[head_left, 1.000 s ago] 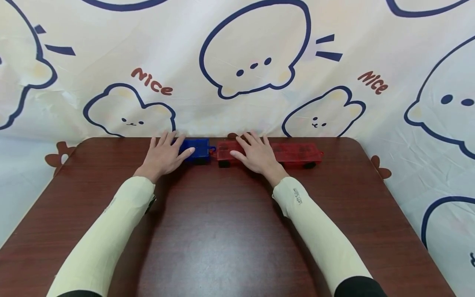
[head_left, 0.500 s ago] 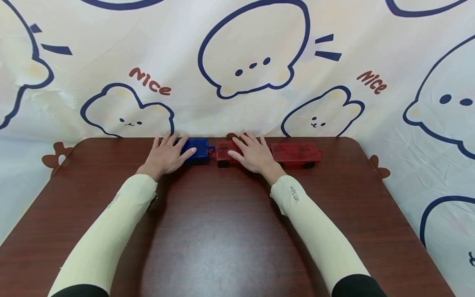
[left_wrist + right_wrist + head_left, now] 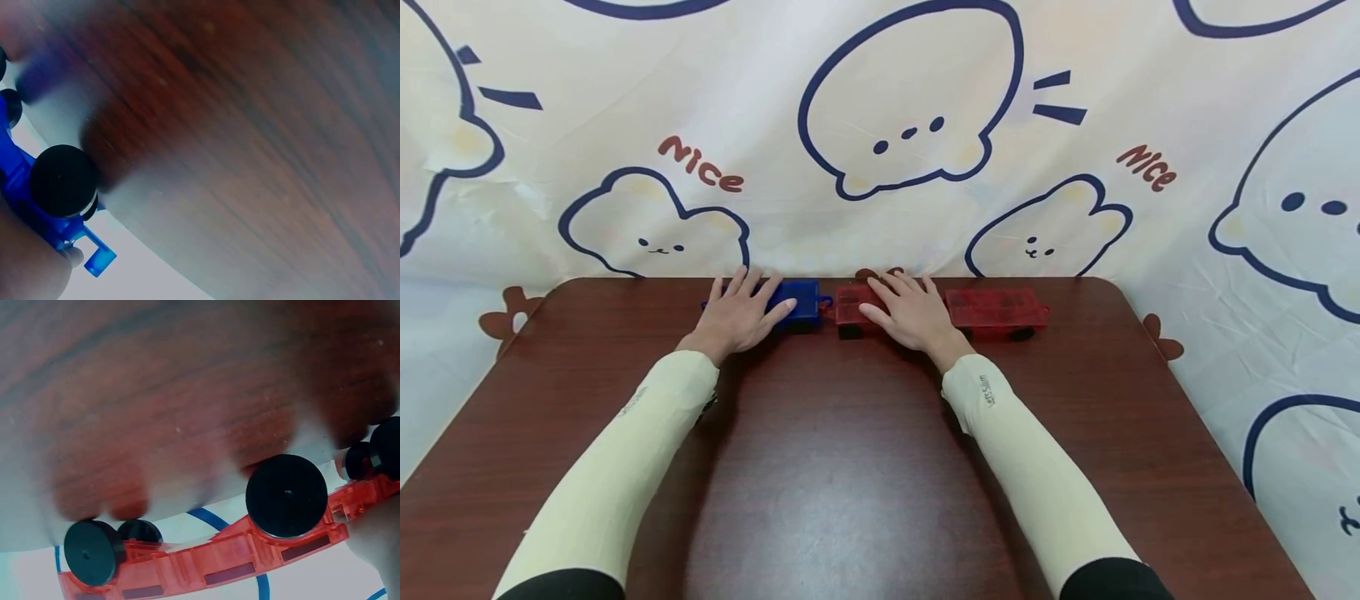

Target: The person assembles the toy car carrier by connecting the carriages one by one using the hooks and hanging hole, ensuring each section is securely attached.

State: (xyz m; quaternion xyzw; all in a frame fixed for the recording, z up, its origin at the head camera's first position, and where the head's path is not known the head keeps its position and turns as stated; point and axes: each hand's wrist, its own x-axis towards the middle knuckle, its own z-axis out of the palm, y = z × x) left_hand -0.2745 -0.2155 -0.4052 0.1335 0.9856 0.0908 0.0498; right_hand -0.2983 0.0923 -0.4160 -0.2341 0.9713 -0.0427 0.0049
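Along the table's (image 3: pixel 850 467) far edge, the left hand (image 3: pixel 737 317) lies flat on a blue wagon (image 3: pixel 797 302). The right hand (image 3: pixel 910 315) lies flat on a red wagon (image 3: pixel 853 308). Their ends nearly touch; joining them likely calls for a gentle inward push.

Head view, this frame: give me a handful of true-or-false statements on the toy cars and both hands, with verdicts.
1. The left hand rests on the blue toy car. True.
2. The right hand is lifted clear of the red toy car. False: it lies flat on the car's left part, fingers straight.
3. The cars sit at the far edge of the table, near the printed backdrop. True.
4. The blue car stands to the right of the red one. False: the blue car is on the left, end to end with the red one.
5. The wheels of both cars are white. False: the wrist views show black wheels.
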